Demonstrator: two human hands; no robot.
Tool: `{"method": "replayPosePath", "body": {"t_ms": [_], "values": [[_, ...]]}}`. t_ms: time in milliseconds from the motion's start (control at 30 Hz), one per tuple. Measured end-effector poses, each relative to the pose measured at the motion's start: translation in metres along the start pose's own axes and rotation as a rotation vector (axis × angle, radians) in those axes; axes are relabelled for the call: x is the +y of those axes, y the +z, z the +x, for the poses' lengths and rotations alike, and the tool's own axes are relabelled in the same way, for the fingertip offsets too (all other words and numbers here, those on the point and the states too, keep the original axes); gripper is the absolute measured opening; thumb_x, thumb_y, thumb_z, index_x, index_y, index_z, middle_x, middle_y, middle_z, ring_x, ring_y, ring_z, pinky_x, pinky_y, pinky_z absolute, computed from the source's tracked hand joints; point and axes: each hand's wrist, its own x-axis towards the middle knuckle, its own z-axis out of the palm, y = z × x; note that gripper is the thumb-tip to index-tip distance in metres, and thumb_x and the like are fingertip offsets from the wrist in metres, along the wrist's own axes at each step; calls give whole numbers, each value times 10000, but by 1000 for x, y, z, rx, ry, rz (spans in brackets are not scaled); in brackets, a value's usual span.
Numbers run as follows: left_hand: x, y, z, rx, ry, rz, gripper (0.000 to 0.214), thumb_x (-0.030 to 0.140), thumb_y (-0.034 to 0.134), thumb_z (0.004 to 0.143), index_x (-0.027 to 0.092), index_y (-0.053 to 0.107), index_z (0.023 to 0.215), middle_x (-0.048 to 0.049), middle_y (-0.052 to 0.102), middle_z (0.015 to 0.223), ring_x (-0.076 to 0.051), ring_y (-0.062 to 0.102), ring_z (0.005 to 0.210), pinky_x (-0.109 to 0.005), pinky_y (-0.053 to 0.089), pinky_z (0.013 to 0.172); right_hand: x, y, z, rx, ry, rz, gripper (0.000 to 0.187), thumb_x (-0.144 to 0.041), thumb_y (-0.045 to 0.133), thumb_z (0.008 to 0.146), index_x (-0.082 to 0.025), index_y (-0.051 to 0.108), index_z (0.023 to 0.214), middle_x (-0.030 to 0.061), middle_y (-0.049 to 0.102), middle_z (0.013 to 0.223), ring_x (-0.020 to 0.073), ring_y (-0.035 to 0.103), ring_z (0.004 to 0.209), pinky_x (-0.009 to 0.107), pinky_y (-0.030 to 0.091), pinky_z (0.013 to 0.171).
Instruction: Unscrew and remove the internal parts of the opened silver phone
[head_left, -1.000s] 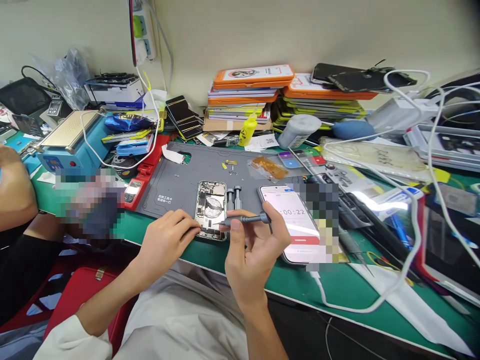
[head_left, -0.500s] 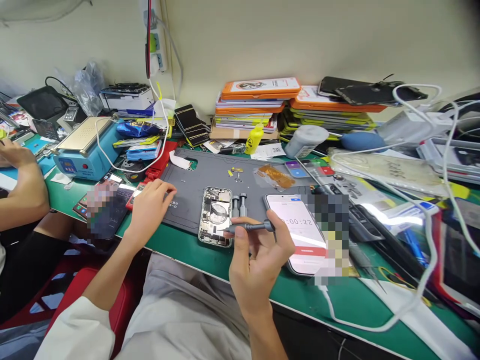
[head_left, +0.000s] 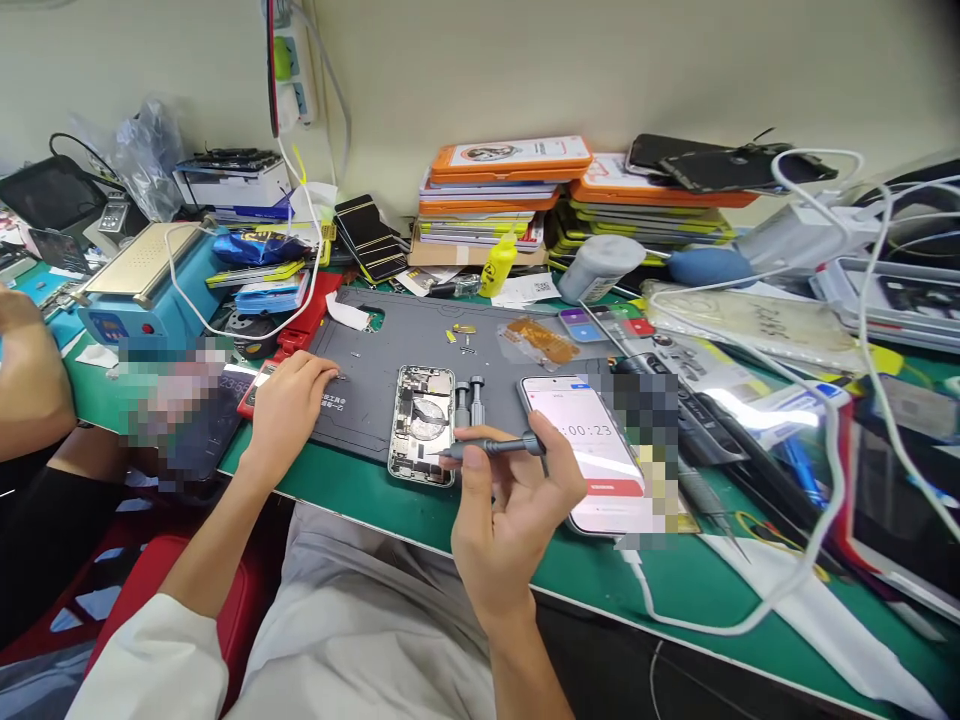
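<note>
An opened phone (head_left: 421, 424) with its insides exposed lies on a grey work mat (head_left: 420, 345). My right hand (head_left: 510, 510) is closed round a grey screwdriver (head_left: 491, 446), whose tip points left over the phone's lower right edge. My left hand (head_left: 289, 405) rests on the mat's left edge, fingers curled in a pinch at a small spot on the mat; what it pinches is too small to name. Two metal bits (head_left: 469, 398) stand just right of the opened phone. A second phone (head_left: 592, 450) showing a timer lies to the right.
Stacks of orange and yellow cases (head_left: 510, 190) line the wall. A yellow bottle (head_left: 496, 265), a blue heating plate (head_left: 139, 280), white cables (head_left: 825, 480) and tools crowd the green bench. Another person's arm (head_left: 26, 370) rests at the far left.
My left hand left the opened phone's lower edge and moved left to the mat's left edge. The right hand kept the screwdriver near the phone. The timer advanced from 22 to 23.
</note>
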Motion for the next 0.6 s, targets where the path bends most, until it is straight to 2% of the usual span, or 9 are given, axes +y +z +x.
{"method": "replayPosePath", "body": {"t_ms": [133,267,367,433,467,533,600], "values": [[1,-3,0,123,1,-45,175,304,639,1135,222,793,1150,-60,823,1085,-241,748,964,-343,525,872,-3,3,0,39,-48,-51,540,-211,643,1083,-313,463,1582,56,729,1046,184,769,872,317,691,691],[-2,-6,3,174,10,-29,225,368,615,1143,223,787,1150,-52,803,1030,-221,704,864,-336,503,831,-17,-8,3,86,-116,16,383,-206,496,1126,-317,512,1492,-45,626,854,129,654,647,290,664,616],[-3,-6,6,123,2,21,253,389,600,1140,221,789,1139,-44,787,1006,-219,706,875,-328,485,800,-31,-41,6,141,-112,12,345,-142,480,1094,-295,572,1389,-77,584,778,109,579,552,228,578,497],[-2,-6,7,129,-19,11,268,403,593,1139,219,788,1153,-45,788,1007,-216,705,878,-324,481,802,-37,-73,7,247,-180,-135,259,-102,574,1030,-252,644,1229,-64,627,790,89,563,537,186,470,447],[-1,-6,7,143,-32,1,271,406,595,1136,215,787,1159,-46,791,1005,-212,701,870,-321,481,806,-37,-89,7,294,-175,-250,218,-103,605,1016,-239,663,1176,-51,652,803,93,590,564,192,456,463],[1,-6,6,172,-52,-13,274,402,606,1128,201,788,1167,-46,798,993,-199,683,834,-313,477,806,-35,-118,8,205,-104,-494,196,-134,652,1020,-232,689,1186,2,745,924,143,730,741,251,561,600],[2,-5,5,194,-49,-14,274,391,621,1120,185,795,1167,-44,802,964,-185,655,787,-306,469,792,-30,-138,6,87,-69,-663,198,-152,673,1019,-240,717,1191,40,811,1056,174,779,873,296,609,715]]}}
